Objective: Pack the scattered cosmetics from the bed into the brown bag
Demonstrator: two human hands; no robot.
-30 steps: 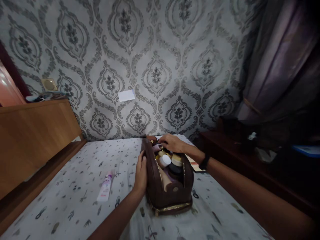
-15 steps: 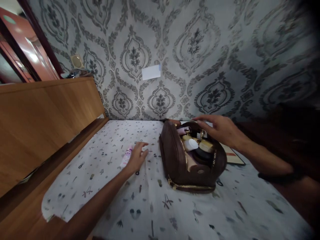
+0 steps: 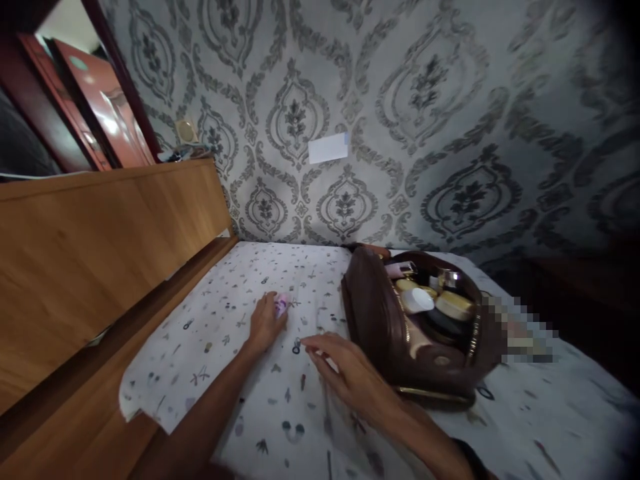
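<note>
My left hand (image 3: 266,325) is closed around a small pink-and-purple packet or tube (image 3: 281,305), which shows between the fingers and thumb just above the bed sheet. Its exact kind is too blurred to make out. My right hand (image 3: 345,365) is low over the sheet to the right of it, with fingers stretched toward the left hand and nothing held. Beyond the right hand, a brown cosmetic bag (image 3: 373,307) stands unzipped. Inside it are a white-lidded jar (image 3: 418,300), a pink bottle with a shiny cap (image 3: 400,269) and several other cosmetics.
A white patterned sheet (image 3: 280,267) covers the bed, which meets a wallpapered wall (image 3: 370,120). The wooden headboard (image 3: 110,233) borders the left side. A blurred-out flat item (image 3: 525,333) lies right of the bag. Small items rest on the headboard's far end.
My left hand has closed on the pink-and-purple item. My right hand has left the bag's far rim and come down left, in front of the bag. The view has turned slightly left.
</note>
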